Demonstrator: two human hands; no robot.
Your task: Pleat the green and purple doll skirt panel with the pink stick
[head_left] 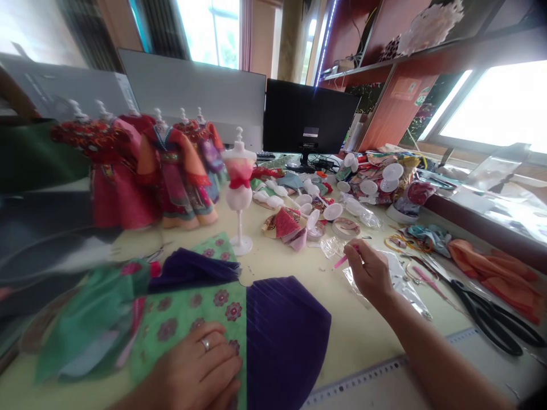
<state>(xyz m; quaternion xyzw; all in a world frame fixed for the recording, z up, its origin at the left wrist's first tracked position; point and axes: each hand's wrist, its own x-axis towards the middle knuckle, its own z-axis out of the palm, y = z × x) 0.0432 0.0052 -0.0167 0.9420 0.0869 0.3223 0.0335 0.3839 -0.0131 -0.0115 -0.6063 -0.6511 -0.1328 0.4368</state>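
Observation:
My left hand [205,364], with a ring on one finger, lies flat on a green fabric piece [179,307] printed with reddish flowers. Against the green piece's right edge lies a dark purple fabric panel [286,336]. Another purple piece [192,267] is folded above it. Over the table at the right, my right hand [368,270] pinches a thin pink stick-like tool [341,261], near a clear plastic bag [393,273]. A small white dress form [239,196] with a red and pink top stands upright behind the fabric.
Dressed miniature forms [171,171] stand at the left. Black scissors [487,319] and orange cloth [496,267] lie at the right, with a ruler [363,378] at the front. Scraps and white stands [333,212] are piled before a black monitor [310,119].

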